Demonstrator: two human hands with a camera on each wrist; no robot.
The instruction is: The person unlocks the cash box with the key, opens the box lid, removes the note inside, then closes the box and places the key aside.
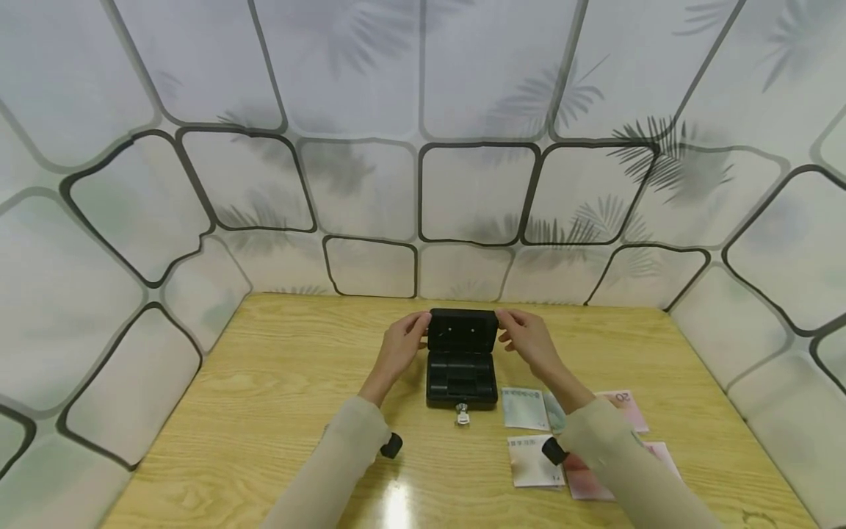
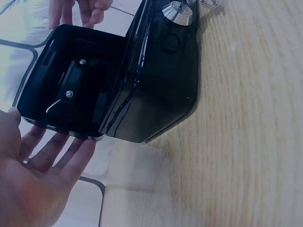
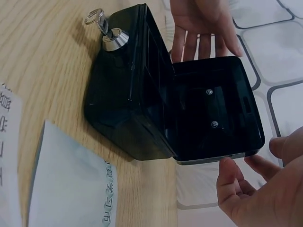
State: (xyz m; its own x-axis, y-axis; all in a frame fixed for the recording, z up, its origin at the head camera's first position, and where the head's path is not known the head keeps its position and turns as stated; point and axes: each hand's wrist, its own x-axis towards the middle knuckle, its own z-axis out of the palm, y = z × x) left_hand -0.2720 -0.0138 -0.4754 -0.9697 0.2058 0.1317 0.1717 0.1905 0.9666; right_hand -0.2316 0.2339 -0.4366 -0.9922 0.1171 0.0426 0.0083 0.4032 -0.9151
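A black cash box (image 1: 461, 380) stands on the table with its lid (image 1: 463, 330) raised upright at the back. A key hangs from the silver lock (image 2: 177, 14) on its front. My left hand (image 1: 402, 342) holds the lid's left side, thumb at the top corner and fingers behind the edge. On the opposite side my right hand (image 3: 270, 189) holds the lid's edge with thumb and fingertips. Two screws show inside the lid in both wrist views. Inside the box, a black tray (image 1: 460, 375) with compartments is visible.
Right of the box lie folded banknotes: a greenish one (image 1: 524, 408), a pale one (image 1: 535, 461) and pinkish ones (image 1: 624, 408), partly covered by my right forearm. A patterned cloth wall (image 1: 472, 191) rises behind the wooden table (image 1: 284, 382) and along both its sides.
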